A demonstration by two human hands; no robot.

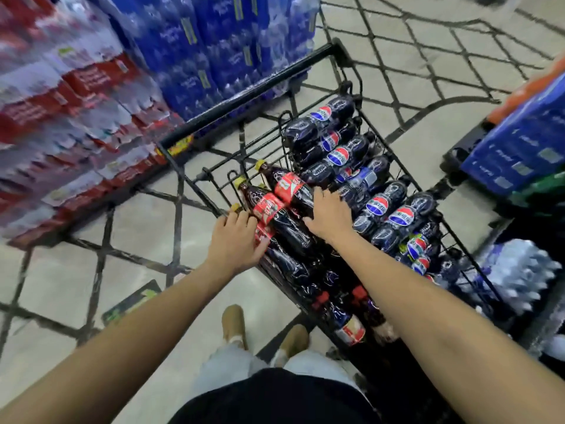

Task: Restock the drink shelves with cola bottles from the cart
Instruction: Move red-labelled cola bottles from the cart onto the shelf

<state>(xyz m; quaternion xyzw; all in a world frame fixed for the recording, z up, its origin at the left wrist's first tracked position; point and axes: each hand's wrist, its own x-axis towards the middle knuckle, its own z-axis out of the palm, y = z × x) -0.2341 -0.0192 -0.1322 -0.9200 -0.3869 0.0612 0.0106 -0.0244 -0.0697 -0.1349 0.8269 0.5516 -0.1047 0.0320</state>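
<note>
The left grip (pixel 235 240) curled round a cola bottle (pixel 284 261) in the cart (pixel 244 93), seemingly to lift it, the right grip (pixel 330 215) lying flat, steadying its neighbour (pixel 269 206).

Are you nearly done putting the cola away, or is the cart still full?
Barely started, it seems. Done: nothing shows as put away, and no drink shelf is in view. In hand: the left hand grips a red-label cola bottle near its neck, and the right hand lies on a second cola bottle beside it. Left: the cart is packed with red-label bottles and blue-label bottles.
</note>
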